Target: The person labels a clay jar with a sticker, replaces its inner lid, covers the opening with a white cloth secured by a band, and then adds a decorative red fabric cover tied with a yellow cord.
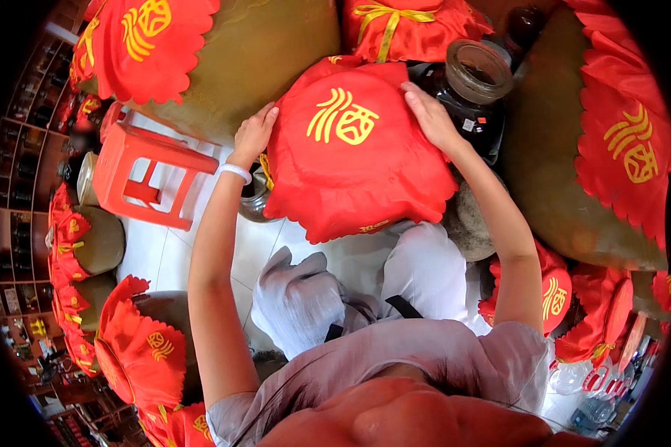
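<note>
A red satin jar cover (335,175) with yellow stitched characters and a scalloped hem lies in front of me, hiding most of what is under it. My left hand (256,135), with a pale bangle at the wrist, holds the cover's left side, fingers close together. On its upper right side my right hand (429,115) grips the cloth, fingers fairly straight and the thumb mostly out of sight. Close by my right hand stands a dark glass jar (479,74) with a thick clear rim. Below my left hand sits a smaller glass jar (255,201), partly hidden.
Large brown jars (265,63) under red covers crowd the far left and right. An orange plastic stool (153,175) is left of my arm. More covered jars (97,242) line the left, before wooden shelves (15,194). Clear plastic bottles (593,410) stand low right.
</note>
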A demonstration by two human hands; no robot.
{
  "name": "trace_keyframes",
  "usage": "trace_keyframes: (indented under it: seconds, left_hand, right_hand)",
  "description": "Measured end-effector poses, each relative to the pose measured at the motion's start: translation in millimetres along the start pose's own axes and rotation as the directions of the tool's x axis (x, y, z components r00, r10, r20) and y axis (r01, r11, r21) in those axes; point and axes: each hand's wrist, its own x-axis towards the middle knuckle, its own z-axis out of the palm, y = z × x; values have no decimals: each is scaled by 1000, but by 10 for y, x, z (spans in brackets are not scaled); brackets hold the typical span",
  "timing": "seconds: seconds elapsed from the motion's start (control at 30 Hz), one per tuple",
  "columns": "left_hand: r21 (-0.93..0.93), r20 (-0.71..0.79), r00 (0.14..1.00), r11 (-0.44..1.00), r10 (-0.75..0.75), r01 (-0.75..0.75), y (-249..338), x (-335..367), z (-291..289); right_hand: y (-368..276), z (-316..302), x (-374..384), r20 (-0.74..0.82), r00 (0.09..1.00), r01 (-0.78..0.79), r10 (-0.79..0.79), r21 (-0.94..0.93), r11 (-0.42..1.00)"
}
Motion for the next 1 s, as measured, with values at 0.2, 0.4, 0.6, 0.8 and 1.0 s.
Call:
trace_keyframes:
  seconds: [0.2, 0.4, 0.6, 0.8, 1.0]
  left_hand:
    - [59, 63, 986, 987, -156, 152, 66, 82, 367]
    - [15, 137, 961, 970, -241, 241, -343, -89, 318]
    - [-154, 71, 971, 959, -228, 237, -163, -104, 174]
    - [-225, 27, 985, 959, -169, 171, -170, 149, 304]
    - [-214, 12, 972, 949, -234, 231, -128, 222, 355]
  right_hand:
    - [349, 101, 117, 60, 991, -116, 120, -67, 991]
    - [155, 90, 30, 69, 995, -65, 69, -64, 996]
    - [-97, -63, 8, -61, 994, -91, 88, -49, 995]
    - [-293, 98, 772, 139, 989, 43, -48, 42, 998]
    - [-133, 737, 1747, 438, 898, 54, 52, -226, 973]
